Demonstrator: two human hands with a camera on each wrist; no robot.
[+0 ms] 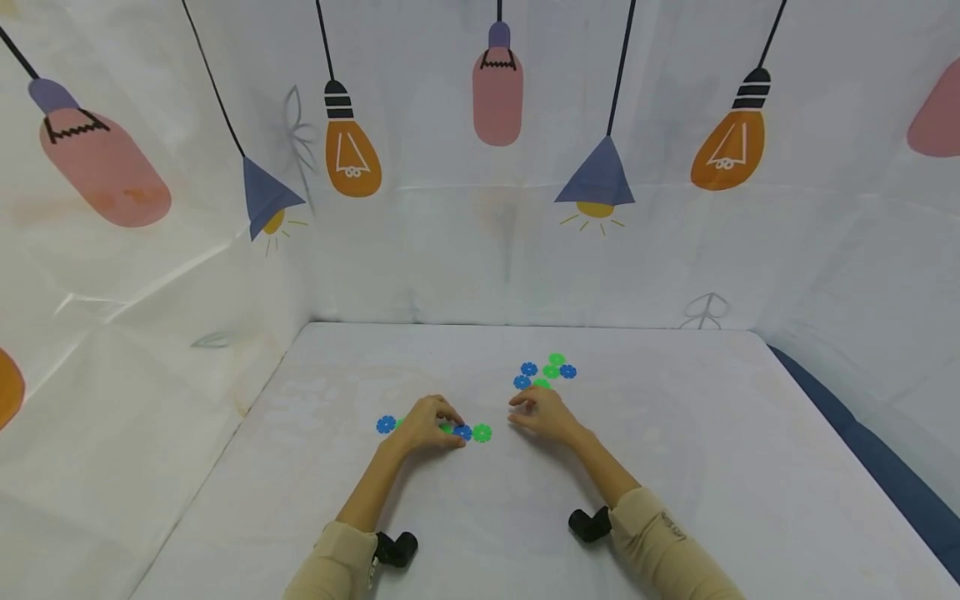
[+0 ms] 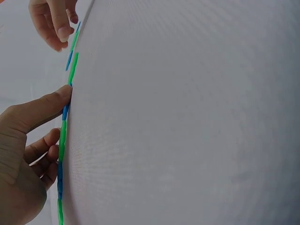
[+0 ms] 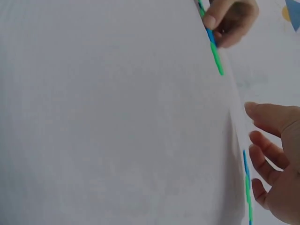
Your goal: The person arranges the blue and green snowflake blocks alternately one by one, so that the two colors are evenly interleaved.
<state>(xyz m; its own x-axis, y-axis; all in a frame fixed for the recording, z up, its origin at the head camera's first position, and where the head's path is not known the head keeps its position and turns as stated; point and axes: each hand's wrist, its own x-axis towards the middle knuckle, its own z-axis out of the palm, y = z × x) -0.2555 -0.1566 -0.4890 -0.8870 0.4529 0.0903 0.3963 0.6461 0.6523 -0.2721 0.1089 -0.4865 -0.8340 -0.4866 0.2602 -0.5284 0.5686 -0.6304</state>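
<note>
A row of flat flower-shaped discs, alternating blue and green, lies on the white table, with a green disc [image 1: 482, 433] at its right end. My left hand [image 1: 427, 423] is over this row and hides part of it. Its thumb and a finger pinch a blue disc [image 1: 462, 432] beside that green end. In the left wrist view the left thumb [image 2: 58, 96] lies against the row's edge. My right hand [image 1: 547, 414] is to the right, fingers bent and apart with nothing between them. Just beyond its fingertips is a loose group of blue and green discs, one green disc [image 1: 542, 384] partly covered.
More of that group, including a blue disc [image 1: 567, 372] and a green disc [image 1: 557, 359], lies farther back. A blue disc [image 1: 386, 424] marks the row's left end. White sheeting printed with lamps [image 1: 595, 179] hangs behind the table [image 1: 712, 467].
</note>
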